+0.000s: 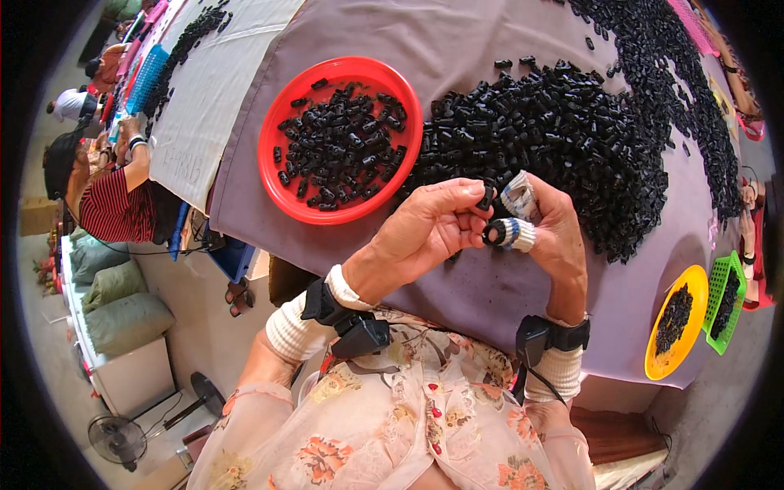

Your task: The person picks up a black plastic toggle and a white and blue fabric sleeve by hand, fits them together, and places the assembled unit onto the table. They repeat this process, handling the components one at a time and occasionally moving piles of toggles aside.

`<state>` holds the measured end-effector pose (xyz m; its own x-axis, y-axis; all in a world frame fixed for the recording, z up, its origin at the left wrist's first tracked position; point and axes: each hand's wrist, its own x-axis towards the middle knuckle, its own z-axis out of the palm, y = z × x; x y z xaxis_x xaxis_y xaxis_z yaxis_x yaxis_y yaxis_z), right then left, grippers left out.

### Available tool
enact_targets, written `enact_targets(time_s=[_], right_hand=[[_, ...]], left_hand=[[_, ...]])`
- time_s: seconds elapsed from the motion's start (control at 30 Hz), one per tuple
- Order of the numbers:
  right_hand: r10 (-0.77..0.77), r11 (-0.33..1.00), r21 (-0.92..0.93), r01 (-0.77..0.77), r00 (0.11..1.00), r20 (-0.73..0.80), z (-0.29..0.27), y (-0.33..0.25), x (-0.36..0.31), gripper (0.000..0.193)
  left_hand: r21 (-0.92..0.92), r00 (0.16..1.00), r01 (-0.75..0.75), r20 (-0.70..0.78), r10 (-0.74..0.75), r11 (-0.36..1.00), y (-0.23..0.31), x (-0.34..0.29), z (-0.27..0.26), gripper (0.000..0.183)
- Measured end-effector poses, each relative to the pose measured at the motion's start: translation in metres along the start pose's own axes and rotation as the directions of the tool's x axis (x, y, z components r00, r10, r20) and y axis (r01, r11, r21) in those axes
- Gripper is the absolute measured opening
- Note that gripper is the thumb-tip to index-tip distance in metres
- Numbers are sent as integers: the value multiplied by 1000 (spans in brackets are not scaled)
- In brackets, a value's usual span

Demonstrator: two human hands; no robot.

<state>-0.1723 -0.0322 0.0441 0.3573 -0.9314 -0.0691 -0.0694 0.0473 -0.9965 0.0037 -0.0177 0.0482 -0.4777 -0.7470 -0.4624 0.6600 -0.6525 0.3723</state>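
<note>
By the near edge of the table (453,298), left hand (420,224) pinches a black part (488,195) — right hand (560,233) curled close, hold unclear.

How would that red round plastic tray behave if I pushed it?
The red round plastic tray looks stiff, since its rim curves evenly. Being wide and low, it would probably slide before tipping. The small black parts inside lie loose, so they may shift.
</note>
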Motion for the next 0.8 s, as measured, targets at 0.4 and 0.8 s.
enact_targets(time_s=[0.4,0.8], right_hand=[[8,993,-117,-3,999,41,2,-3,3,35],[-16,958,-282,44,995,99,-1,-2,1,32]], left_hand=[[-6,998,26,49,-26,1000,-2,2,2,14],[-10,997,-1,84,2,1000,-5,6,-3,15]])
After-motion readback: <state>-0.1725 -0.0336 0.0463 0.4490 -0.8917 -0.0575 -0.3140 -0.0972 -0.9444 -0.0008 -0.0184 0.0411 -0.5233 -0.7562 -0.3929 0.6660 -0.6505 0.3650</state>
